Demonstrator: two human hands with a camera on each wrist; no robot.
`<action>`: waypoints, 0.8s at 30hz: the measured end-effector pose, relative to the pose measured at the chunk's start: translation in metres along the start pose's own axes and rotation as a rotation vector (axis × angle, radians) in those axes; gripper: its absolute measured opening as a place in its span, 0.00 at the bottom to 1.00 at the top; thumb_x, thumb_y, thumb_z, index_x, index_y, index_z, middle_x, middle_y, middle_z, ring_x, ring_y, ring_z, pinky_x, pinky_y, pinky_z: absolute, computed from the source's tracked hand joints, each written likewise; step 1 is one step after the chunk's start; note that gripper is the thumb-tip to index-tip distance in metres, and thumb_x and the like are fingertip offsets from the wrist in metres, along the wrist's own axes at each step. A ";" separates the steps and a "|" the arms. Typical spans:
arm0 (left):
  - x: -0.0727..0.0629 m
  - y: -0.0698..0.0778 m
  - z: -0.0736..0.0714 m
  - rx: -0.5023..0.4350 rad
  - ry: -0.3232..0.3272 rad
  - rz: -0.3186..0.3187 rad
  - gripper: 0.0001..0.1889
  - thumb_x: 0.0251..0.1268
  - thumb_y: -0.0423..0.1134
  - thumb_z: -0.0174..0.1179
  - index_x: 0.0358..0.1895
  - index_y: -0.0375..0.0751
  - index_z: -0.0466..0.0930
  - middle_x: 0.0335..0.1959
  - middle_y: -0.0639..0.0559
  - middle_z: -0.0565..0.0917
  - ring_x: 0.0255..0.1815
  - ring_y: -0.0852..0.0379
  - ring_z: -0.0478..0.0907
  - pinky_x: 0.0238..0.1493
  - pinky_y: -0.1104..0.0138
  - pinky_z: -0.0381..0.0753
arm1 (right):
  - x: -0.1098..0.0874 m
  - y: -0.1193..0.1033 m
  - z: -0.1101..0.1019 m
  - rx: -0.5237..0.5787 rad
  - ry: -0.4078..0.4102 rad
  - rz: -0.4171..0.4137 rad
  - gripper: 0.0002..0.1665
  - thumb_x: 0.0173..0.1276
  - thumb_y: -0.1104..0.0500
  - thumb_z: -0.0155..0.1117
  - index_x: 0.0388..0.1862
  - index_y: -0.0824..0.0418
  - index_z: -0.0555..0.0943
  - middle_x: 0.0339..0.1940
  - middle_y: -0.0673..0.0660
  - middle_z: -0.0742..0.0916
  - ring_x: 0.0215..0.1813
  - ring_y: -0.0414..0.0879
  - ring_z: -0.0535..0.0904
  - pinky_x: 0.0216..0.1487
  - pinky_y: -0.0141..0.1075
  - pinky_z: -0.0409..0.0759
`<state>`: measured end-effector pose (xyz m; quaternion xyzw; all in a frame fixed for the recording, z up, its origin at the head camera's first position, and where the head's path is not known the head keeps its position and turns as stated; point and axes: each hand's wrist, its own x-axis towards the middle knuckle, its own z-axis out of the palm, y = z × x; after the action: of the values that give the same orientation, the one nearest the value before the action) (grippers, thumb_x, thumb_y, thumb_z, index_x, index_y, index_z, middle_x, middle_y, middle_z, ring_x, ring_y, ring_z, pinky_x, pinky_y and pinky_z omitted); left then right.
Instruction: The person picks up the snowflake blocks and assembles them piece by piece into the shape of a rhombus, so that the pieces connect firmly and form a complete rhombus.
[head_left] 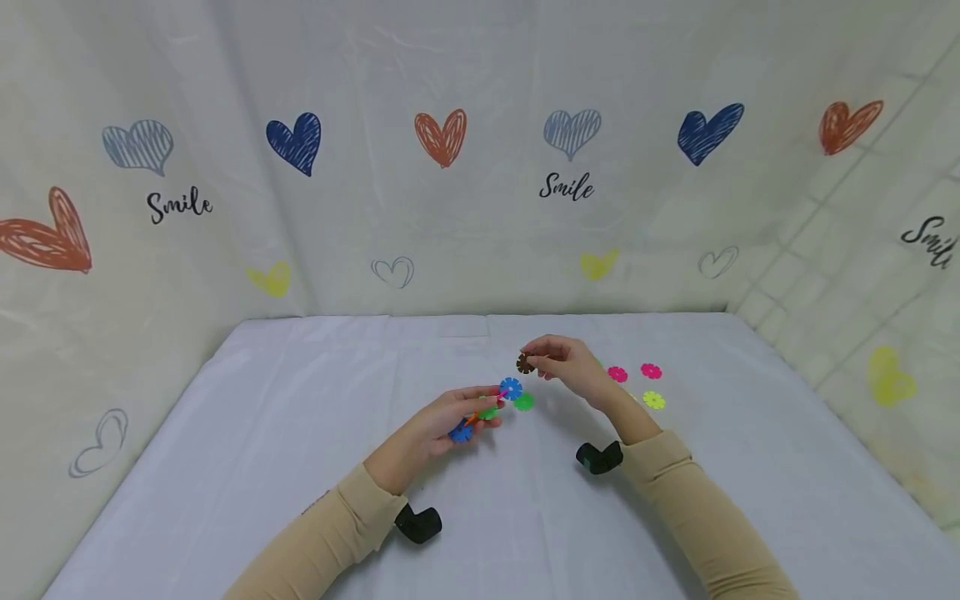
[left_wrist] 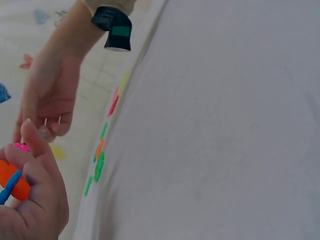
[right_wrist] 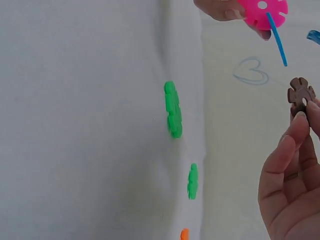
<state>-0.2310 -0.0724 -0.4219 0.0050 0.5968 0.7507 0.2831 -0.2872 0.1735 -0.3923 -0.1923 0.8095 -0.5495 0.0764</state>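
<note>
Brown and notched, a small disc [right_wrist: 301, 92] is being pinched at its edge by your right hand [head_left: 570, 367], which is leaving hardly any gap beyond the disc's thickness. Your left hand [head_left: 446, 417] is holding a chain of joined discs [head_left: 511, 388] in a loose curl (blue, pink, orange and green are all showing), its blue end standing near the brown piece, not touching it. Both hands are hovering over the white surface [head_left: 315, 533], toward its far edge. Beneath them a green disc [head_left: 523, 402] is lying; toward the far right corner, two pink discs [head_left: 651, 371] and a yellow disc [head_left: 654, 401] are resting.
</note>
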 end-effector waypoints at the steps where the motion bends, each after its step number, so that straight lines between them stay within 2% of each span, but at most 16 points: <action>1: 0.000 0.000 0.000 0.000 -0.008 -0.001 0.22 0.80 0.38 0.57 0.71 0.37 0.74 0.61 0.41 0.82 0.37 0.64 0.85 0.28 0.80 0.74 | 0.000 0.000 0.000 0.009 -0.006 -0.011 0.15 0.77 0.61 0.62 0.58 0.67 0.82 0.47 0.59 0.88 0.50 0.70 0.78 0.51 0.50 0.82; 4: -0.001 0.000 -0.001 0.016 -0.031 -0.002 0.22 0.80 0.40 0.56 0.71 0.37 0.73 0.61 0.43 0.83 0.38 0.63 0.86 0.27 0.79 0.73 | -0.001 0.002 0.000 0.019 -0.042 -0.044 0.16 0.78 0.61 0.62 0.58 0.70 0.81 0.48 0.61 0.88 0.51 0.72 0.77 0.50 0.45 0.82; 7: -0.002 0.001 -0.002 0.020 -0.055 -0.022 0.22 0.81 0.42 0.55 0.71 0.37 0.73 0.59 0.44 0.84 0.39 0.61 0.86 0.30 0.77 0.77 | -0.002 0.003 0.000 0.032 -0.083 -0.053 0.18 0.79 0.60 0.61 0.60 0.72 0.79 0.49 0.61 0.88 0.52 0.72 0.77 0.51 0.42 0.82; 12: -0.003 0.002 -0.003 0.066 -0.111 -0.033 0.22 0.82 0.43 0.53 0.71 0.36 0.73 0.60 0.44 0.84 0.40 0.60 0.85 0.33 0.74 0.80 | -0.007 0.002 -0.001 0.049 -0.125 -0.039 0.20 0.79 0.60 0.60 0.61 0.74 0.78 0.50 0.61 0.88 0.52 0.71 0.77 0.53 0.45 0.82; 17: -0.003 0.003 -0.004 0.085 -0.129 -0.035 0.22 0.83 0.43 0.52 0.71 0.37 0.73 0.60 0.44 0.84 0.40 0.60 0.86 0.32 0.75 0.79 | -0.011 0.003 -0.002 0.062 -0.159 -0.030 0.20 0.79 0.61 0.60 0.61 0.75 0.78 0.50 0.60 0.87 0.52 0.70 0.78 0.52 0.39 0.82; 20: -0.003 0.004 -0.004 0.095 -0.131 -0.031 0.22 0.82 0.42 0.52 0.72 0.37 0.72 0.59 0.44 0.85 0.40 0.59 0.86 0.31 0.76 0.78 | -0.013 0.005 -0.003 0.086 -0.177 -0.022 0.20 0.79 0.61 0.60 0.61 0.77 0.77 0.50 0.59 0.87 0.50 0.64 0.81 0.51 0.36 0.83; 24: -0.003 0.005 -0.004 0.178 -0.135 0.013 0.22 0.82 0.42 0.53 0.72 0.38 0.73 0.57 0.41 0.85 0.39 0.58 0.86 0.32 0.73 0.75 | -0.014 0.008 -0.002 0.132 -0.217 -0.013 0.22 0.80 0.61 0.59 0.62 0.79 0.74 0.50 0.59 0.87 0.45 0.51 0.82 0.51 0.37 0.84</action>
<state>-0.2321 -0.0782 -0.4173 0.0845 0.6408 0.6944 0.3161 -0.2771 0.1839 -0.4004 -0.2504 0.7571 -0.5781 0.1726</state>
